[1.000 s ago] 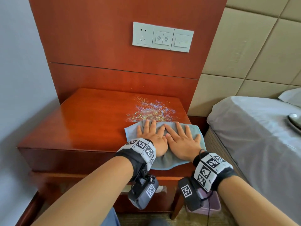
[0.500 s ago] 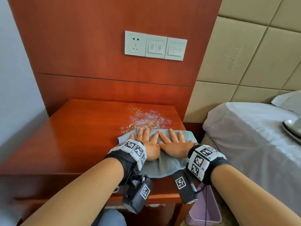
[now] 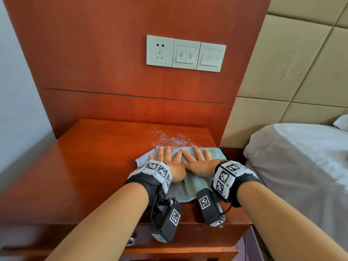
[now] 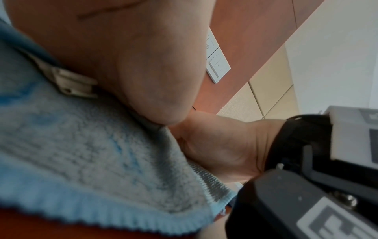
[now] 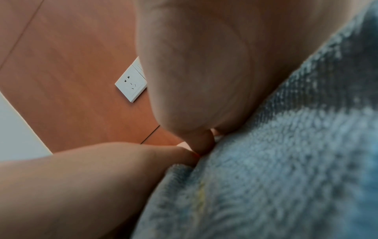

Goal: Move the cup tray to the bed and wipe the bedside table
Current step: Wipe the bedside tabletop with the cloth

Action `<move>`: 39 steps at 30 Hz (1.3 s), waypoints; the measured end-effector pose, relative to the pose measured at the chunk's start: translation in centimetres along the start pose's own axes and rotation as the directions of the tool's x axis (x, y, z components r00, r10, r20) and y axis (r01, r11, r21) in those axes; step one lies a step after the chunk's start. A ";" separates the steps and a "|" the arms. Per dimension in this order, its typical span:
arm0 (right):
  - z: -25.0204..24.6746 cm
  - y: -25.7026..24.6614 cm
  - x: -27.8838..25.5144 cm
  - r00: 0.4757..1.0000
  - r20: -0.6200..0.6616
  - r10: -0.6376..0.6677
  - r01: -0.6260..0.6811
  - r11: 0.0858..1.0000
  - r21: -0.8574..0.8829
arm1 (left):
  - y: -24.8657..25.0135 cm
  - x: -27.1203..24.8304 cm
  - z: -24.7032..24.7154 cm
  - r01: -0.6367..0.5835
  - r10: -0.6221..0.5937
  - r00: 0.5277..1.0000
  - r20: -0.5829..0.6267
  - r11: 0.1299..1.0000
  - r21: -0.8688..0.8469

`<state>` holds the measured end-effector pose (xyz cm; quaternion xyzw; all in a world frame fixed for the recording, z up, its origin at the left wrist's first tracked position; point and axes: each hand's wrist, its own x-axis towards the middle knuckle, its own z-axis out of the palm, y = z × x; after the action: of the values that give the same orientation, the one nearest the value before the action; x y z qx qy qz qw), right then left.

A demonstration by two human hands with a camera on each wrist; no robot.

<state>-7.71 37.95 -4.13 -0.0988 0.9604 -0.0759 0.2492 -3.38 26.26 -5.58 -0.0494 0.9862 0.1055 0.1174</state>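
The white-sheeted bed (image 3: 301, 162) lies right of the glossy reddish-brown wooden bedside tabletop (image 3: 90, 166), and no cup tray shows in any view. On the tabletop's right half, toward its front edge, a soft pale-blue terry cloth (image 3: 190, 183) lies spread flat, just in front of a patch of glittery specks (image 3: 171, 138). The left hand (image 3: 169, 162) and right hand (image 3: 201, 161) lie side by side on it, fingers straight and splayed, gripping nothing; being limp and light, it probably bunches unless pinned by flat palms.

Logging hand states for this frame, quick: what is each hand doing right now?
Left hand: open, fingers flat, pressing on the blue cloth.
Right hand: open, fingers flat, pressing the same cloth.
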 end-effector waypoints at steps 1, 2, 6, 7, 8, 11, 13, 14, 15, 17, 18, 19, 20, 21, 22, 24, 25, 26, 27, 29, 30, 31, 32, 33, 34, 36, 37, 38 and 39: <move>0.0 -0.1 -0.2 1.000 -0.011 0.002 -0.003 1.000 -0.030 | -0.1 0.1 0.2 0.001 -0.001 1.000 -0.007 1.000 -0.002; 0.2 -0.1 -0.4 1.000 -0.021 0.004 -0.005 0.999 -0.052 | -0.2 0.2 0.4 0.003 -0.003 1.000 -0.014 1.000 -0.001; 1.0 0.0 -1.2 0.999 -0.044 -0.003 0.000 0.997 -0.073 | -0.5 0.5 1.3 0.056 -0.055 0.998 -0.004 0.998 0.043; 1.2 -0.1 -1.4 0.999 -0.042 0.002 -0.005 0.997 -0.071 | -0.5 0.5 1.3 0.067 -0.069 0.997 0.032 0.997 0.048; 1.4 -0.2 -1.6 0.999 -0.047 0.019 -0.022 0.997 -0.068 | -0.4 0.2 0.9 0.073 -0.076 0.995 0.070 0.996 0.048; 2.2 -1.7 -2.9 0.982 -0.097 0.162 -0.160 0.987 0.020 | -0.7 -0.5 -0.9 0.044 -0.042 0.992 0.116 0.999 -0.018; 2.4 -2.9 -3.3 0.952 -0.130 0.278 -0.264 0.958 0.114 | -1.4 -1.2 -2.6 -0.069 0.078 0.988 0.135 0.995 -0.069; 2.3 -3.4 -3.3 0.935 -0.139 0.326 -0.304 0.940 0.157 | -1.7 -1.7 -3.3 -0.113 0.122 0.982 0.148 0.991 -0.067; 2.1 -3.7 -3.3 0.923 -0.141 0.358 -0.330 0.925 0.186 | -2.2 -2.0 -4.0 -0.147 0.155 0.977 0.144 0.987 -0.064; 1.8 -3.6 -2.8 0.921 -0.135 0.366 -0.338 0.921 0.193 | -3.1 -2.6 -4.8 -0.181 0.187 0.976 0.111 0.982 -0.060; 1.7 -3.3 -2.5 0.924 -0.134 0.357 -0.331 0.926 0.184 | -3.5 -2.7 -5.0 -0.189 0.195 0.977 0.088 0.980 -0.064; 1.7 -2.9 -2.1 0.930 -0.133 0.343 -0.320 0.932 0.170 | -4.1 -2.6 -5.0 -0.187 0.193 0.980 0.058 0.978 -0.093; 1.5 -2.6 -1.8 0.935 -0.131 0.329 -0.308 0.938 0.158 | -4.5 -2.2 -5.0 -0.182 0.187 0.982 0.025 0.972 -0.148; 1.4 -2.4 -1.4 0.940 -0.131 0.314 -0.295 0.945 0.143 | -5.0 -1.6 -5.0 -0.191 0.192 0.981 -0.014 0.958 -0.212; 1.1 -2.2 -1.1 0.944 -0.137 0.299 -0.283 0.951 0.127 | -5.2 -1.2 -5.2 -0.185 0.184 0.982 -0.034 0.938 -0.292; 0.4 -1.7 -0.3 0.954 -0.138 0.268 -0.257 0.962 0.090 | -5.6 -0.5 -5.6 -0.154 0.150 0.988 -0.044 0.882 -0.446; -0.1 -1.3 0.1 0.962 -0.127 0.242 -0.235 0.969 0.069 | -5.7 -0.1 -5.9 -0.138 0.131 0.990 -0.051 0.843 -0.519; -0.6 -0.9 0.6 0.971 -0.105 0.213 -0.209 0.976 0.054 | -5.9 0.3 -6.1 -0.124 0.107 0.992 -0.064 0.804 -0.581; -1.1 -0.4 1.0 0.979 -0.082 0.185 -0.182 0.982 0.047 | -6.2 0.8 -6.2 -0.112 0.080 0.994 -0.079 0.765 -0.634; -2.0 0.2 1.9 0.988 -0.045 0.149 -0.147 0.987 0.062 | -6.9 1.8 -6.3 -0.087 0.015 0.994 -0.106 0.694 -0.714; -2.4 0.4 2.5 0.990 -0.036 0.139 -0.136 0.988 0.070 | -7.4 2.5 -6.3 -0.067 -0.026 0.993 -0.113 0.664 -0.745; -2.8 0.5 3.1 0.991 -0.030 0.128 -0.125 0.989 0.075 | -7.9 3.0 -6.3 -0.049 -0.069 0.990 -0.121 0.640 -0.767; -3.1 0.5 3.7 0.993 -0.030 0.115 -0.113 0.991 0.077 | -8.5 3.4 -6.4 -0.032 -0.118 0.984 -0.132 0.613 -0.789; -3.4 0.4 4.4 0.994 -0.028 0.106 -0.103 0.991 0.081 | -9.1 3.8 -6.4 -0.016 -0.176 0.974 -0.146 0.587 -0.810; -3.7 0.4 5.1 0.995 -0.033 0.097 -0.094 0.992 0.083 | -9.8 4.2 -6.4 -0.013 -0.232 0.957 -0.172 0.561 -0.827; -4.3 0.3 6.5 0.995 -0.043 0.090 -0.086 0.993 0.080 | -11.2 4.6 -6.7 -0.010 -0.301 0.933 -0.199 0.530 -0.848; -4.5 0.1 7.1 0.995 -0.049 0.088 -0.084 0.993 0.078 | -11.7 4.6 -6.9 -0.003 -0.313 0.928 -0.202 0.536 -0.844; -4.7 -0.1 7.6 0.995 -0.057 0.086 -0.082 0.994 0.076 | -12.0 4.8 -7.1 0.003 -0.314 0.926 -0.211 0.564 -0.826; -4.9 -0.3 8.1 0.995 -0.061 0.084 -0.079 0.994 0.075 | -12.3 4.9 -7.3 0.010 -0.307 0.925 -0.223 0.606 -0.795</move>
<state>-17.03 36.25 -3.59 -0.0478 0.9677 -0.1035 0.2248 -8.22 12.38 -2.26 -0.2012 0.8374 0.5024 -0.0772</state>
